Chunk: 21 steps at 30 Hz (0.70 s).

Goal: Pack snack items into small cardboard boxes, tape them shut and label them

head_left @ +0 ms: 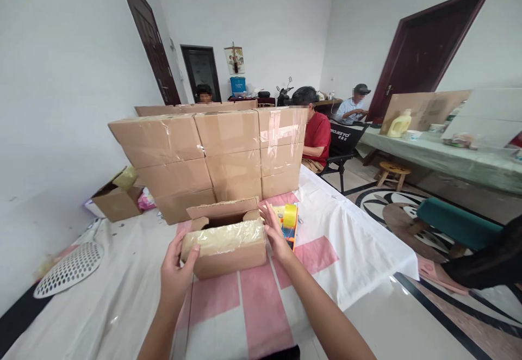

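A small open cardboard box [228, 259] sits on the white and pink tablecloth [326, 240] right in front of me. Its near flap is folded down and covered with glossy tape; the far flaps stand up. My left hand [176, 273] grips the box's left end, thumb on top. My right hand [274, 232] presses flat against the right end with fingers stretched out. A yellow and orange tape dispenser [287, 219] lies just behind my right hand.
A wall of sealed cardboard boxes [212, 156] is stacked behind the small box. An open carton [116, 197] and a white perforated plastic piece [69, 268] lie at the left. Three seated people work beyond the stack. A long table [448, 159], stool and green bench stand right.
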Available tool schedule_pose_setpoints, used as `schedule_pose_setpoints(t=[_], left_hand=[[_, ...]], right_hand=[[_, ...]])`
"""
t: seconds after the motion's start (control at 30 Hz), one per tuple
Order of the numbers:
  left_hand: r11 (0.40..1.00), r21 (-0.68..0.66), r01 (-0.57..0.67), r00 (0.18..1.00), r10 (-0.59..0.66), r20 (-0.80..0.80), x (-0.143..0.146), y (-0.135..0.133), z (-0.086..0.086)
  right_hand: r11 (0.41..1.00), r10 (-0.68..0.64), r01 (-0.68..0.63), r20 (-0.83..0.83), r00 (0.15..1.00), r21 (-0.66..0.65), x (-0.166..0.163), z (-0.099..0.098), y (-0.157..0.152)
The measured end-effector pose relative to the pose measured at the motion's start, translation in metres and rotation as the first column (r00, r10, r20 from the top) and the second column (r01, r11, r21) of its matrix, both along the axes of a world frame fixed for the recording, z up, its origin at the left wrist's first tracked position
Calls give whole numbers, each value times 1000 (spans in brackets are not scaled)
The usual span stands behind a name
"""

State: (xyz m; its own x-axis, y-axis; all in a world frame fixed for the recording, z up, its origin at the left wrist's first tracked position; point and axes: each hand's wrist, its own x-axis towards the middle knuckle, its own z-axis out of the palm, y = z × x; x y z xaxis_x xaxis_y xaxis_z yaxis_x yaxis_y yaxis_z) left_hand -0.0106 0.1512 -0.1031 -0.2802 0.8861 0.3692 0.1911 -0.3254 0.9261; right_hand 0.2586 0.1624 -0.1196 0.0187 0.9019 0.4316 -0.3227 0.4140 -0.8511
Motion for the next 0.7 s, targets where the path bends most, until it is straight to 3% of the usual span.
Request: schedule_pose_setpoints(t=[0.1, 0.33, 0.57, 0.7], left_hand=[[994, 106, 25, 995, -14, -97, -1, 2, 2], [983, 134, 126, 972, -96, -215, -3, 10, -7], [970, 236, 61, 977, -10, -212, 3, 22, -21], [964, 258, 59, 980, -7, -198, 1, 26, -38]], right_hand=[[1000, -2, 2, -47, 999, 11, -1, 1, -2], [999, 19, -17, 48, 999, -40, 5, 5, 0], [993, 49, -49, -9, 999, -107, 8, 5, 9], [989, 62, -70, -63, 996, -128, 9, 1, 11]])
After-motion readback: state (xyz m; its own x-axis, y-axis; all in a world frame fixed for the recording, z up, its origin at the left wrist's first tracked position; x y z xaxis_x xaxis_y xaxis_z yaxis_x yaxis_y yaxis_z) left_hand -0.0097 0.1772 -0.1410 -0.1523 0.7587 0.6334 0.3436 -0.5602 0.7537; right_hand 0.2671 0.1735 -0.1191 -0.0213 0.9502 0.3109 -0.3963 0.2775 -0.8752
